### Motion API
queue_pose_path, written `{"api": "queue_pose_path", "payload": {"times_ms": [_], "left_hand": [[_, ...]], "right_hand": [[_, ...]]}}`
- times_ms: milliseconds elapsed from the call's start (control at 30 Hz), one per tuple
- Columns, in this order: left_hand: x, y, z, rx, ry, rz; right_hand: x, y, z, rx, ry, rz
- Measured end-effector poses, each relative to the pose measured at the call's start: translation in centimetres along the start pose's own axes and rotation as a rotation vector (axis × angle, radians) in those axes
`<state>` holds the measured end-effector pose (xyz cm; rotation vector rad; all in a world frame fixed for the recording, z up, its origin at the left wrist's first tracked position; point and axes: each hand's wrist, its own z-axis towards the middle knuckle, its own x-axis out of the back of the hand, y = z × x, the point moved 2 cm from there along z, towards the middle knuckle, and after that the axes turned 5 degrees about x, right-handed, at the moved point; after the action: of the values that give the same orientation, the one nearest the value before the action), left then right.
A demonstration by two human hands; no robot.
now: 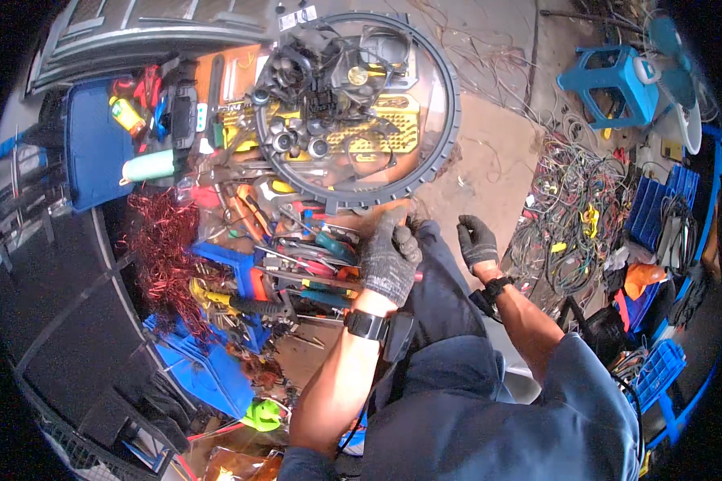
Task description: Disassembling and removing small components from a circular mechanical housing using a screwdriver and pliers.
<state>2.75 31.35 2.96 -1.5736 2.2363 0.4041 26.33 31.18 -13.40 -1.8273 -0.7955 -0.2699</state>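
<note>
My left hand (390,255), in a dark grey knit glove, is closed beside the pile of hand tools; what its curled fingers hold, if anything, is hidden. A reddish rod (419,276) shows at its wrist. My right hand (477,239), gloved the same way, hovers over the right thigh with fingers loosely bent and apart, and nothing shows in it. Ahead of the left hand lies a large round black ring (449,132) with a ribbed rim, with black mechanical parts (321,88) inside it. Pliers with orange handles (253,210) and screwdrivers with teal handles (334,244) lie to its left.
A heap of tangled cables (569,216) covers the floor at right. Beyond it stand a blue plastic stool (614,84) and a fan (672,68). Red tinsel-like wire (162,256), a blue bin (204,369) and a blue lid (96,144) are at left. Cardboard (489,152) lies ahead.
</note>
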Motion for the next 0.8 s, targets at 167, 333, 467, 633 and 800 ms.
{"api": "queue_pose_path", "payload": {"times_ms": [167, 333, 467, 633, 800], "left_hand": [[5.5, -2.5, -3.5, -0.242, -0.011, 0.141], [10.7, -3.6, -7.9, -0.334, -0.18, 0.297], [13.6, -4.7, -11.4, -0.326, -0.327, -0.097], [19.4, -7.1, -17.2, -0.466, -0.128, 0.069], [25.6, -9.7, -20.9, -0.474, -0.013, 0.098]], "right_hand": [[-0.6, 1.9, -2.7, -0.014, -0.064, -0.01], [-1.8, 3.5, -5.8, 0.012, -0.159, -0.144], [-2.3, 4.1, -8.9, 0.006, -0.253, -0.221], [-1.3, 4.4, -12.7, -0.024, -0.348, -0.334], [0.0, 6.4, -16.6, 0.193, -0.348, -0.598]]}}
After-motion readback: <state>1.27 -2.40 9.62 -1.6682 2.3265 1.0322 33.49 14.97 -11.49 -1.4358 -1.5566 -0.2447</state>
